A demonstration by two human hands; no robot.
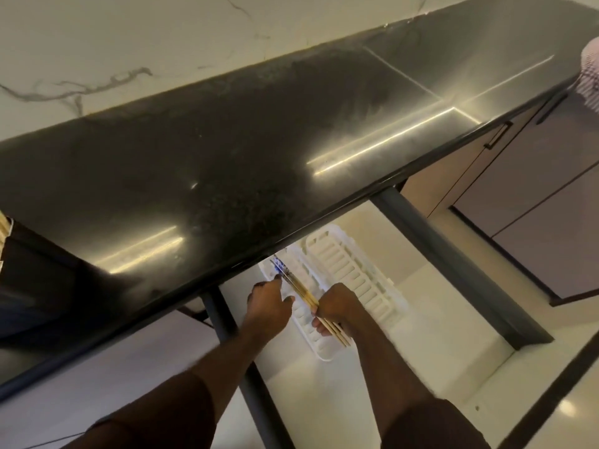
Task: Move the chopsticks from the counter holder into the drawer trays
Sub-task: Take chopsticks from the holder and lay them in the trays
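Several chopsticks [303,294] bunched in the right hand [335,311], grip clenched round their plain ends, patterned blue tips angled far and left under the edge of the black bench [227,176]. Held low over the white drawer trays [350,273], probably to line them up with a slot. Left hand [267,303] beside the bundle, grip loosened, fingertip near the tips, seemingly steadying them. No readable writing anywhere.

A pulled-out drawer [431,322] with a pale floor sits below the black counter [227,150]. Two white slotted trays [350,273] lie side by side in it.
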